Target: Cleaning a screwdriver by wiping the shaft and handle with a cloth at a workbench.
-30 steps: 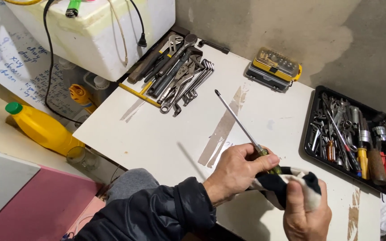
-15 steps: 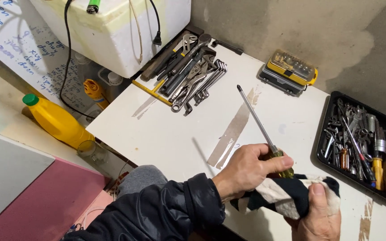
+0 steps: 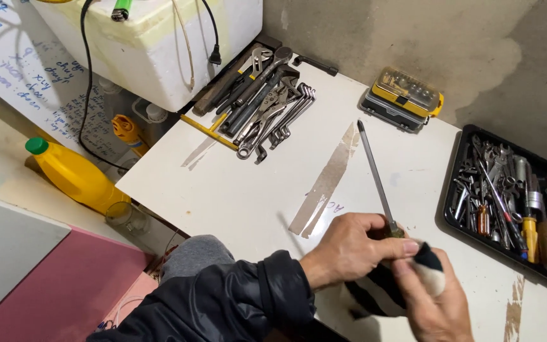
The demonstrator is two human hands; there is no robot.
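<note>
My left hand grips the handle end of a long screwdriver, whose metal shaft points away from me over the white table. My right hand holds a black and white cloth pressed around the screwdriver's handle, right beside my left fingers. The handle itself is mostly hidden by both hands and the cloth.
A pile of wrenches and pliers lies at the table's far left. A yellow bit case sits at the back. A black tray full of several tools stands at the right. A white foam box and a yellow bottle are at the left.
Both hands stay on the screwdriver and cloth. My right hand has slid the cloth closer along the handle toward my left hand. The view has shifted slightly.
</note>
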